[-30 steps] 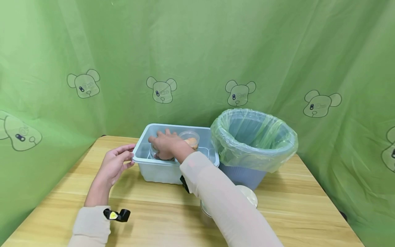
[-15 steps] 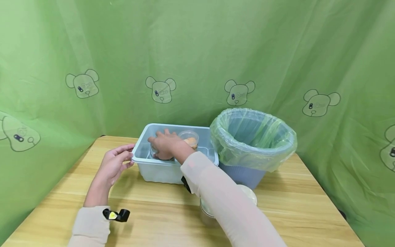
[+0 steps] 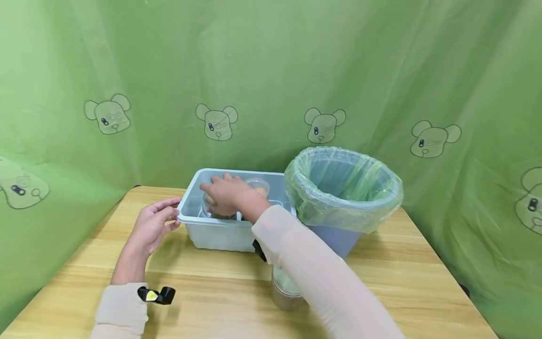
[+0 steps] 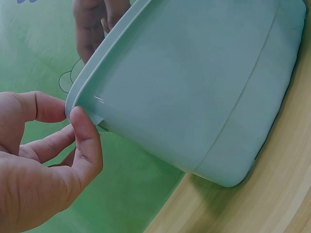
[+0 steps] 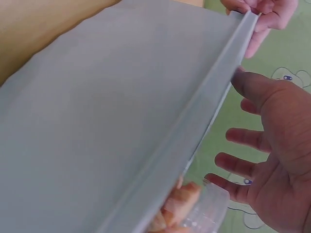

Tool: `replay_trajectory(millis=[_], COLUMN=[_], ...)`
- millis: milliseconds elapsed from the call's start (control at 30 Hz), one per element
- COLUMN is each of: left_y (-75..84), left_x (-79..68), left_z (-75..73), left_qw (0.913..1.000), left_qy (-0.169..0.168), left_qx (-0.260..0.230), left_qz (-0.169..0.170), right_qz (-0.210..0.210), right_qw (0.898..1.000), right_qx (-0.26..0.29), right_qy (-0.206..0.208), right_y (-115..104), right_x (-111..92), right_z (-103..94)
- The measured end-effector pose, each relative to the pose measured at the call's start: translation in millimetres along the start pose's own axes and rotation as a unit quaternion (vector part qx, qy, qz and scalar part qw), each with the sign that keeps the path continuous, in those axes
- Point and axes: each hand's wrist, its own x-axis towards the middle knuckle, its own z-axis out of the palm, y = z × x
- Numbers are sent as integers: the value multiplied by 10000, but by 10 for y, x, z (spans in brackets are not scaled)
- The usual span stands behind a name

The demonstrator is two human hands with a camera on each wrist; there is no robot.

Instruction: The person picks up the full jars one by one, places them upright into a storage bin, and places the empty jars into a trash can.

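My left hand (image 3: 153, 223) pinches the left rim of a light blue plastic bin (image 3: 224, 236); the left wrist view shows thumb and fingertips on the rim's corner (image 4: 73, 99). Inside the bin, my right hand (image 3: 228, 194) is over a clear round container (image 3: 204, 212), mostly hidden beneath it. Seen in the right wrist view, this hand's fingers are spread and fairly straight, with the thumb tip behind the rim. Whether they touch that container is hidden. Beside the hand stands another clear container (image 3: 260, 183) with orange food pieces (image 5: 179, 204).
A blue trash can (image 3: 338, 238) lined with a green translucent bag (image 3: 305, 207) stands right of the bin. A clear jar (image 3: 283, 299) sits on the wooden table (image 3: 211, 287), partly behind my right sleeve. A green curtain (image 3: 262, 61) hangs behind.
My right hand has risen slightly inside the bin. A pale round lid by the trash can is now hidden behind my right sleeve. The left hand keeps its grip on the rim.
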Motion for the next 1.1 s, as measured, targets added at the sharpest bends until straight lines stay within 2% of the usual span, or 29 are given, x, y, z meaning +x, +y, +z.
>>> replay_trajectory(millis=[700, 1100], left_y=[15, 3], left_x=[-5, -15], left_z=[-7, -3], left_qw=[10000, 10000], left_qy=[-9, -20], left_qx=[-1, 17], left_qz=[33, 29], right_qz=[-291, -465], right_qw=[9966, 9871], right_qx=[8, 27], right_qy=[771, 1531], right_y=[92, 215], right_x=[-513, -966], right_z=[-465, -543])
